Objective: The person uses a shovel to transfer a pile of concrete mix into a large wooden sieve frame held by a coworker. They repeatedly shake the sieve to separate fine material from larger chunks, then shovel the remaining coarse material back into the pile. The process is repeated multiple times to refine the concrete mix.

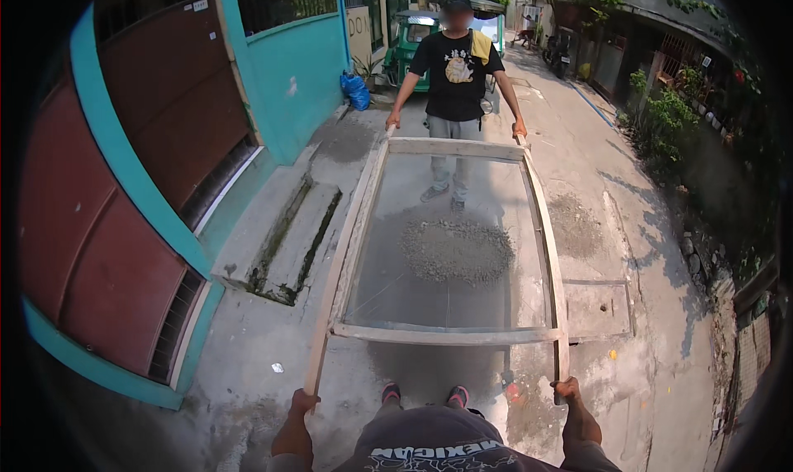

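Observation:
A large wooden-framed mesh sieve [446, 334] is held above the ground in front of me. Grey gravel [462, 253] lies in a patch on its fine mesh, near the middle. My left hand [305, 400] is closed round the near end of its left rail. Around the near end of the right rail, my right hand [567, 389] is closed too. At the far end stands a co-worker [453, 71] in a black shirt, gripping the two far handles with both hands.
Left stands a teal wall [297, 75], with a concrete gutter slab [307, 224] beside it. A blue bag [355, 92] and a green vehicle [411, 51] are farther back. Sandy material [574, 224] lies right of the sieve, and plants [673, 121] line the right side.

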{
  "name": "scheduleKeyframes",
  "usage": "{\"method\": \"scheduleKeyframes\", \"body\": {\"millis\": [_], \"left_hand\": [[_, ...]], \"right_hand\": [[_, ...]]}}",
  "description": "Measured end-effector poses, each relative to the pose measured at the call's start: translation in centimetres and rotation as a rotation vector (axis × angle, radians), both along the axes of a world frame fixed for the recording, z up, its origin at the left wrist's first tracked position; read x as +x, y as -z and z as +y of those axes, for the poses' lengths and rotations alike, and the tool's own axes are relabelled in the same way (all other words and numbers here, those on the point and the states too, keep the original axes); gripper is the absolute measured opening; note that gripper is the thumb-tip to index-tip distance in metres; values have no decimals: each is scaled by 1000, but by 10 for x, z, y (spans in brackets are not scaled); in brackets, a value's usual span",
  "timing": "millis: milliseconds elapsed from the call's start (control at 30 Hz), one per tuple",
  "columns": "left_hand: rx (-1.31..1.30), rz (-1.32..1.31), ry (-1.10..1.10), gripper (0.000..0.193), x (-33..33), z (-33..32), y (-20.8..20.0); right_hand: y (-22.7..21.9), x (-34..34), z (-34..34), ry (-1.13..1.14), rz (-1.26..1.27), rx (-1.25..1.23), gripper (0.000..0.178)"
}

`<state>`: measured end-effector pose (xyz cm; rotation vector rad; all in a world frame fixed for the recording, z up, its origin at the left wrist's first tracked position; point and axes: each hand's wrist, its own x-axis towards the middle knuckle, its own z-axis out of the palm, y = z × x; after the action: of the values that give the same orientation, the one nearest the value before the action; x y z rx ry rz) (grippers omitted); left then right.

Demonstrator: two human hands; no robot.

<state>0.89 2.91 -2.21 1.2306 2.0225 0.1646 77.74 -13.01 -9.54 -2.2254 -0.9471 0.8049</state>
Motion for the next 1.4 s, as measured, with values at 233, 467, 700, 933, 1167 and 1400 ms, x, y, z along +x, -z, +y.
{"method": "scheduleKeyframes", "body": {"millis": [233,467,700,933,1167,1400], "left_hand": [[120,118,63,48,52,241,-227],[260,33,106,47,39,190,-126],[187,0,-108,38,6,-60,-13],[-2,173,58,44,-10,-30,27],[215,109,124,48,57,253,-163],[165,106,86,45,70,241,-218]], "right_hand": [[-292,-14,258,-71,-233,-304,28],[-197,-12,176,27,-199,-156,34],[-34,-34,-83,256,390,142,36],[-14,-18,-34,82,-44,-48,24],[-226,31,252,-26,-195,-146,32],[-253,25,250,-64,49,-194,19]]}}
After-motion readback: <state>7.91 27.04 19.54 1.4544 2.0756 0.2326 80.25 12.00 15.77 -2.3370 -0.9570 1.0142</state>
